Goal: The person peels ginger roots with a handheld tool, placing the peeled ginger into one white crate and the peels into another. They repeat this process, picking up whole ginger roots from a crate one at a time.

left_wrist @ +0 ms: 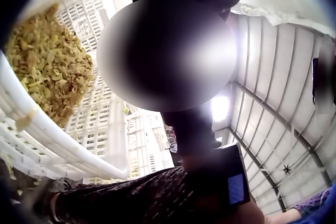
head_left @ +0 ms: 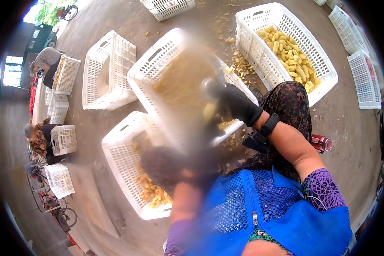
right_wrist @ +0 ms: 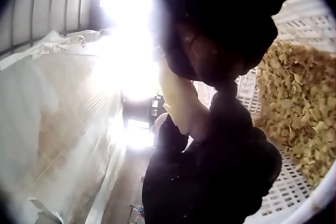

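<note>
In the right wrist view, a smooth, pale yellow peeled root piece lies between two black-gloved hands. My left hand, the lower one there, pinches it; in the head view this hand is blurred. My right hand has curled fingers close against the piece's upper end, and I cannot tell what they hold. Seen from the head, the right hand is over a white crate filled with brownish-yellow peelings. A blurred oval covers most of the hands in the left wrist view.
A white crate of peeled yellow pieces stands at upper right. Another crate near my left arm holds darker yellow pieces. A red metallic cylinder lies by my knee. Two people sit by crates at far left.
</note>
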`<state>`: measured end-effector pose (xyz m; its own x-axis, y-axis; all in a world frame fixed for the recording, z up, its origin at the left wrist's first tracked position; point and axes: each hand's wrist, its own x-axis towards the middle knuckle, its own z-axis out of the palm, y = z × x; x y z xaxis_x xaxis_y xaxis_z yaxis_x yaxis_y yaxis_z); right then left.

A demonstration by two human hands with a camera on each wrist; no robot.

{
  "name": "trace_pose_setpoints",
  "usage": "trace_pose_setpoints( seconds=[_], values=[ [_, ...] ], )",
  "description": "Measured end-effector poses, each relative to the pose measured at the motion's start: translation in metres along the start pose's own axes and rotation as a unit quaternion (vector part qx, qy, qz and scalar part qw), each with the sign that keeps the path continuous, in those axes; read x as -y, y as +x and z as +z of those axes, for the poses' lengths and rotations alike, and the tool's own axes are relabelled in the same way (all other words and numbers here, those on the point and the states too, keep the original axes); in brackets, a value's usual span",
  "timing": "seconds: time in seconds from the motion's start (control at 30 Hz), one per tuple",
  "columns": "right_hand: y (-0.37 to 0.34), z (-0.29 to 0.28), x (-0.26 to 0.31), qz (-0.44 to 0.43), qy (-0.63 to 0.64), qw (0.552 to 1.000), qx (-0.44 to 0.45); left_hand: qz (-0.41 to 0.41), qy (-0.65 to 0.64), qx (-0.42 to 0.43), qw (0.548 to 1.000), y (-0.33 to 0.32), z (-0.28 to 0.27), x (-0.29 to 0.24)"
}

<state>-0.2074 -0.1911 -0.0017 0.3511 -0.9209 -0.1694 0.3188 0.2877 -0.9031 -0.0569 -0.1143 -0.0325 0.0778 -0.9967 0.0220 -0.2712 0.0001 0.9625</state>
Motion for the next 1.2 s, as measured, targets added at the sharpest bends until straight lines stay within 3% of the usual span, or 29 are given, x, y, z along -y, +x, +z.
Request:
trace_pose_setpoints(
  seconds=[0.1, 0.23, 0.27, 0.3, 0.33, 0.4, 0.43, 0.47, 0.5, 0.53, 0.57, 0.63, 0.67, 0.7, 0.73, 0.83, 0.87, 1.0, 1.07, 1.1, 1.17, 1.2],
  values=[
    [0.003, -0.006, -0.003, 0.070, -0.024, 0.997, -0.013, 0.003, 0.009, 0.001, 1.000, -0.003, 0.003, 0.001],
    [0.006, -0.015, -0.017, 0.059, -0.059, 0.995, -0.054, 0.005, 0.020, 0.001, 1.000, -0.002, 0.003, 0.002],
    [0.015, -0.022, -0.032, -0.095, -0.177, 0.979, -0.009, 0.005, 0.021, 0.000, 1.000, -0.003, 0.003, 0.002],
    [0.021, -0.030, -0.046, -0.246, -0.289, 0.925, 0.037, 0.003, 0.019, 0.000, 1.000, -0.003, 0.004, 0.002],
    [0.017, -0.026, -0.038, -0.245, -0.288, 0.925, 0.038, 0.003, 0.020, -0.001, 1.000, -0.004, 0.005, 0.003],
    [0.006, -0.015, -0.011, -0.259, -0.513, 0.814, 0.082, 0.001, 0.022, -0.001, 1.000, -0.004, 0.005, 0.003],
    [0.006, -0.015, -0.011, -0.259, -0.511, 0.815, 0.083, 0.000, 0.022, -0.003, 1.000, -0.003, 0.005, 0.003],
    [0.008, -0.016, -0.011, -0.225, -0.338, 0.913, 0.048, 0.000, 0.022, -0.003, 1.000, -0.002, 0.005, 0.003],
    [0.010, -0.019, -0.010, -0.180, -0.151, 0.972, 0.011, -0.001, 0.021, -0.003, 1.000, -0.002, 0.005, 0.004],
    [0.014, -0.031, -0.005, -0.310, -0.536, 0.785, -0.014, -0.003, 0.020, -0.003, 1.000, -0.002, 0.005, 0.004],
    [0.017, -0.039, -0.010, -0.310, -0.537, 0.785, -0.015, -0.002, 0.020, -0.002, 1.000, -0.002, 0.006, 0.004],
    [0.022, -0.046, -0.022, -0.196, -0.291, 0.936, -0.004, -0.002, 0.020, 0.000, 1.000, 0.000, 0.006, 0.005],
    [0.019, -0.045, -0.022, -0.196, -0.292, 0.936, -0.004, -0.002, 0.023, -0.001, 1.000, 0.001, 0.007, 0.005],
    [0.010, -0.033, -0.011, -0.078, -0.155, 0.985, -0.018, -0.001, 0.025, 0.001, 1.000, 0.002, 0.007, 0.006],
    [0.004, -0.023, -0.004, 0.044, -0.013, 0.999, -0.030, 0.001, 0.029, 0.001, 1.000, 0.003, 0.007, 0.007],
    [-0.002, -0.012, 0.000, 0.007, -0.090, 0.995, -0.028, 0.007, 0.048, 0.002, 0.999, 0.006, 0.006, 0.010],
    [0.002, -0.014, -0.009, -0.066, -0.153, 0.985, -0.043, 0.010, 0.055, 0.002, 0.998, 0.008, 0.007, 0.011],
    [0.014, -0.026, -0.023, -0.087, -0.236, 0.965, -0.077, 0.020, 0.073, -0.001, 0.997, 0.009, 0.005, 0.009],
    [0.025, -0.045, -0.033, -0.206, -0.314, 0.922, -0.091, 0.021, 0.068, -0.002, 0.997, 0.006, 0.004, 0.004],
    [0.024, -0.043, -0.027, -0.209, -0.313, 0.922, -0.093, 0.024, 0.063, -0.004, 0.998, 0.005, 0.003, 0.003],
    [0.018, -0.042, -0.011, -0.040, -0.194, 0.975, -0.098, 0.025, 0.059, -0.005, 0.998, 0.003, 0.002, 0.001],
    [0.013, -0.036, -0.002, 0.024, -0.192, 0.976, -0.096, 0.024, 0.057, -0.009, 0.998, 0.002, 0.002, 0.001]
  ],
)
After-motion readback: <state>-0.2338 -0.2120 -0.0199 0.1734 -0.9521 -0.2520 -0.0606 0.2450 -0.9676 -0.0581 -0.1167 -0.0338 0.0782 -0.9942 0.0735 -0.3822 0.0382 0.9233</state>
